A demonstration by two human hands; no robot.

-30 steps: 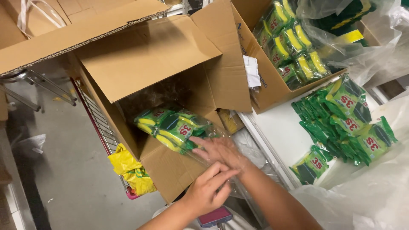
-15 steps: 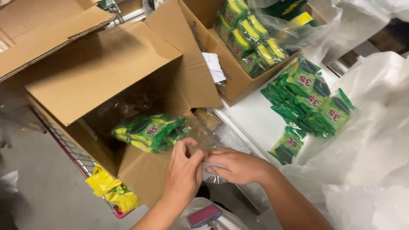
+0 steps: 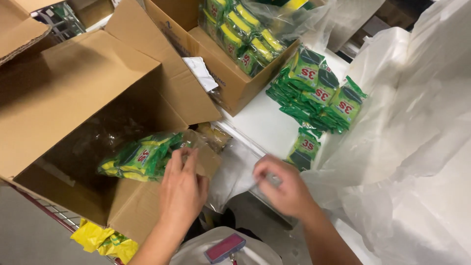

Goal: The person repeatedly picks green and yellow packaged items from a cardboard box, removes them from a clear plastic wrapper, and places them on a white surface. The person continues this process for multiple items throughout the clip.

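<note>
the clear bag [image 3: 235, 172] of green sponge packs [image 3: 142, 158] lies in the open carton [image 3: 73, 98] off the bench's [image 3: 260, 122] near edge. my left hand [image 3: 182, 189] fingers grip its film; right hand [image 3: 284, 189] pinches the mouth. i'd judge i'm loading it; next, push deeper.

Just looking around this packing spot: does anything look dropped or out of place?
Yes. A yellow packet lies below the big open box, outside it, by the wire rack, while the other packs sit in boxes or on the white table. One green pack also lies apart from the pile.
</note>
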